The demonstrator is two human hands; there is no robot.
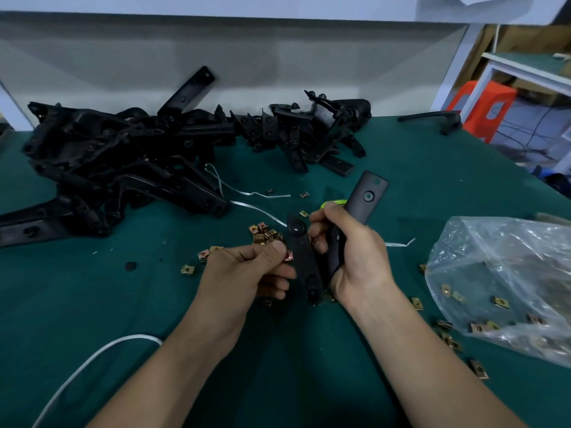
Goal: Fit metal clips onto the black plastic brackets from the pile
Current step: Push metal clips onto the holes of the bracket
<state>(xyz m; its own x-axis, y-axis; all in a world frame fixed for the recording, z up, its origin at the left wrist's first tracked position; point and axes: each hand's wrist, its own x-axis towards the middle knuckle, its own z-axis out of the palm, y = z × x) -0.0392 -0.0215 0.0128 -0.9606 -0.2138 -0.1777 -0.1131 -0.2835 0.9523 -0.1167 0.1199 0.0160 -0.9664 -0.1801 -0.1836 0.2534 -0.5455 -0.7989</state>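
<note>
**Clip offered up to the bracket edge; seating not confirmed.**

Your left hand (pixel 244 270) pinches a single metal clip (pixel 289 256) between thumb and forefinger, with the clip touching the left edge of the black bracket (pixel 302 257). Your right hand (pixel 355 254) is curled firmly round the bracket's middle, holding it above the green mat (pixel 293 381); one arm points up and away, the other down between your hands. Whether the clip has started onto the edge cannot be told. Loose clips (pixel 264 233) lie heaped just beyond your left thumb. A plastic bag (pixel 494 273) holding more sits to your right, and the bracket pile (pixel 123 168) is far left. Judged step: fitting in progress. The next move likely calls for a square push onto the edge, braced by your right hand.
</note>
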